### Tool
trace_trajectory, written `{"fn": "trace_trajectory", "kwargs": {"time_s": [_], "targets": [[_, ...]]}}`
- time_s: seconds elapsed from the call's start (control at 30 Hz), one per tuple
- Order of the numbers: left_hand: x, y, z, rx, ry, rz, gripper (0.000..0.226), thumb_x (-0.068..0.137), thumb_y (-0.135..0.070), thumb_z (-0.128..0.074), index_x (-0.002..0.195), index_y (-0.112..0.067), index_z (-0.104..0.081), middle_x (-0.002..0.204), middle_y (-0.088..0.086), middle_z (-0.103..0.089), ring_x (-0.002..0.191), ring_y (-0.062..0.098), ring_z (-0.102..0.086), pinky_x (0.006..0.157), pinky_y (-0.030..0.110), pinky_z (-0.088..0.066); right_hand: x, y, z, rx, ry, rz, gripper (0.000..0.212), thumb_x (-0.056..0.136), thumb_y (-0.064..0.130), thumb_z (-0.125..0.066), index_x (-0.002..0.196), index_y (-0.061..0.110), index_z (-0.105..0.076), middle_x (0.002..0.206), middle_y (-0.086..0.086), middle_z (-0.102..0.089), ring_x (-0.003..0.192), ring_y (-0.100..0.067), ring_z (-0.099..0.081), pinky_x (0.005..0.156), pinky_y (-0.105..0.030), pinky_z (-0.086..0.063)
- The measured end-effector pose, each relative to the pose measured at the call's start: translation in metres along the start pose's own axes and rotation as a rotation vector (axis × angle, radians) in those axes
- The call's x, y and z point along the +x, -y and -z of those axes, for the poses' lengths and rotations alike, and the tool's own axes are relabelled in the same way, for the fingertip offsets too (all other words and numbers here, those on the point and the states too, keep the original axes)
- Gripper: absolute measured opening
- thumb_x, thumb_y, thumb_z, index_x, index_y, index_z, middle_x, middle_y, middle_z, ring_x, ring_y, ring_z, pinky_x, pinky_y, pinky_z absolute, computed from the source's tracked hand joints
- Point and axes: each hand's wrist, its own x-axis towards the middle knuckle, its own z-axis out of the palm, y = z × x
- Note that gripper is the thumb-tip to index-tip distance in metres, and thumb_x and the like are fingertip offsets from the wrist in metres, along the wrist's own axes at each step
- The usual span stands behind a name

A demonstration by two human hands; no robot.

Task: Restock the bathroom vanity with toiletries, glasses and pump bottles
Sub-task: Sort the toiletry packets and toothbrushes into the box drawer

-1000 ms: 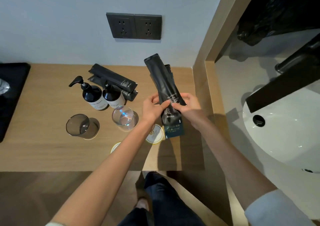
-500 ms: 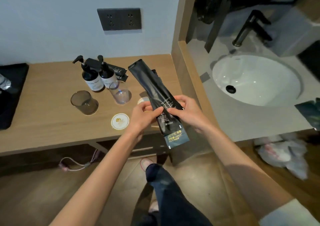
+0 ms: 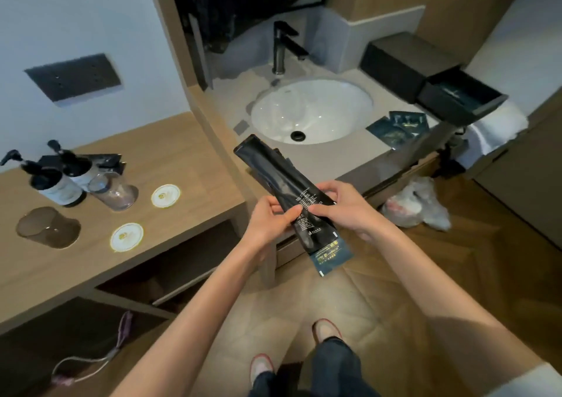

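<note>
My left hand [image 3: 270,218] and my right hand [image 3: 343,206] both grip a stack of long black toiletry packets [image 3: 275,176], held in the air in front of the vanity edge. On the wooden counter [image 3: 188,159] at the left stand two dark pump bottles [image 3: 53,185], a clear glass [image 3: 114,191], a smoked glass [image 3: 47,226] and two round white coasters [image 3: 165,196]. More black packets [image 3: 108,161] lie behind the bottles. Small dark sachets [image 3: 398,127] lie on the grey vanity top, right of the white sink [image 3: 310,112].
A black faucet [image 3: 282,45] stands behind the sink. A black box with an open drawer [image 3: 456,95] sits at the vanity's right end. White plastic bags [image 3: 416,203] lie on the wooden floor below. A cable [image 3: 91,360] lies under the counter. My shoes show at the bottom.
My view has swung right from the wooden counter toward the sink. Both hands carried the packets along, away from above the counter to in front of the vanity.
</note>
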Motion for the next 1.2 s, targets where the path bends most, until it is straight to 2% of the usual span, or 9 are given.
{"fn": "trace_trajectory", "kwargs": {"time_s": [0.1,0.2,0.33,0.47,0.6,0.77,0.87,1.03,1.2], "targets": [[0.009,-0.016,-0.055,0.031,0.100,-0.037,0.021,0.088,-0.009,-0.062,0.105,0.001,-0.054,0.083,0.004,-0.066,0.060,0.000,-0.065,0.055,0.014,-0.053,-0.013,-0.016,0.051,0.025,-0.106,-0.001,0.044,0.080,0.008,-0.071,0.119,0.016,-0.053,0.122,-0.005,-0.061,0.111,-0.015,-0.058,0.097,-0.032,-0.047],[0.022,-0.032,-0.114,0.064,0.135,-0.075,0.013,0.088,-0.008,-0.061,0.092,-0.007,-0.049,0.072,-0.005,-0.064,0.054,-0.003,-0.062,0.053,0.011,-0.052,-0.021,-0.032,0.108,0.041,-0.200,0.010,0.050,0.083,0.011,-0.069,0.129,0.013,-0.049,0.123,0.003,-0.052,0.116,-0.004,-0.041,0.102,-0.025,-0.036],[0.046,-0.053,-0.197,0.120,0.133,-0.156,0.027,0.084,-0.015,-0.067,0.102,-0.008,-0.049,0.094,0.005,-0.063,0.075,0.008,-0.063,0.057,0.013,-0.050,-0.021,-0.051,0.190,0.062,-0.302,0.054,0.036,0.082,0.012,-0.071,0.114,0.020,-0.056,0.121,0.000,-0.060,0.121,-0.014,-0.051,0.105,-0.035,-0.040],[0.072,-0.071,-0.276,0.145,0.114,-0.195,0.030,0.079,-0.023,-0.073,0.100,-0.014,-0.054,0.114,0.011,-0.061,0.101,0.024,-0.063,0.078,0.030,-0.055,-0.014,-0.065,0.272,0.072,-0.336,0.121,0.034,0.083,0.006,-0.068,0.113,0.016,-0.055,0.105,0.002,-0.062,0.100,-0.011,-0.060,0.090,-0.034,-0.052],[0.083,-0.093,-0.337,0.101,0.131,-0.196,0.033,0.083,-0.017,-0.069,0.110,-0.007,-0.054,0.102,0.005,-0.065,0.090,0.015,-0.063,0.073,0.024,-0.053,-0.005,-0.076,0.335,0.132,-0.320,0.145,0.035,0.084,0.006,-0.067,0.115,0.012,-0.052,0.096,0.003,-0.065,0.083,-0.002,-0.062,0.068,-0.017,-0.054],[0.109,-0.113,-0.379,0.045,0.118,-0.173,0.030,0.084,-0.012,-0.067,0.110,-0.009,-0.050,0.098,0.006,-0.069,0.082,0.010,-0.066,0.057,0.014,-0.050,0.020,-0.083,0.387,0.191,-0.316,0.145,0.035,0.085,0.010,-0.067,0.114,0.010,-0.048,0.098,0.002,-0.067,0.080,-0.003,-0.063,0.055,-0.009,-0.047],[0.132,-0.127,-0.396,0.032,0.059,-0.185,0.025,0.084,-0.011,-0.067,0.104,-0.012,-0.051,0.092,0.001,-0.068,0.075,0.005,-0.063,0.054,0.009,-0.048,0.048,-0.082,0.411,0.216,-0.327,0.129,0.040,0.085,0.011,-0.067,0.118,0.009,-0.046,0.103,-0.002,-0.067,0.086,-0.013,-0.065,0.063,-0.020,-0.051],[0.190,-0.152,-0.412,0.017,-0.038,-0.151,0.033,0.081,-0.017,-0.071,0.109,-0.010,-0.055,0.101,0.005,-0.069,0.079,0.010,-0.064,0.061,0.018,-0.048,0.110,-0.074,0.442,0.212,-0.338,0.100,0.034,0.085,0.014,-0.068,0.110,0.017,-0.045,0.112,-0.004,-0.062,0.095,-0.016,-0.063,0.069,-0.027,-0.054],[0.263,-0.176,-0.423,-0.008,-0.124,-0.109,0.014,0.084,-0.015,-0.064,0.095,-0.016,-0.056,0.087,-0.001,-0.066,0.082,0.014,-0.064,0.077,0.029,-0.052,0.180,-0.061,0.476,0.331,-0.302,0.082,0.022,0.087,0.004,-0.063,0.098,0.013,-0.046,0.101,-0.004,-0.059,0.092,-0.019,-0.065,0.063,-0.028,-0.059]]}}
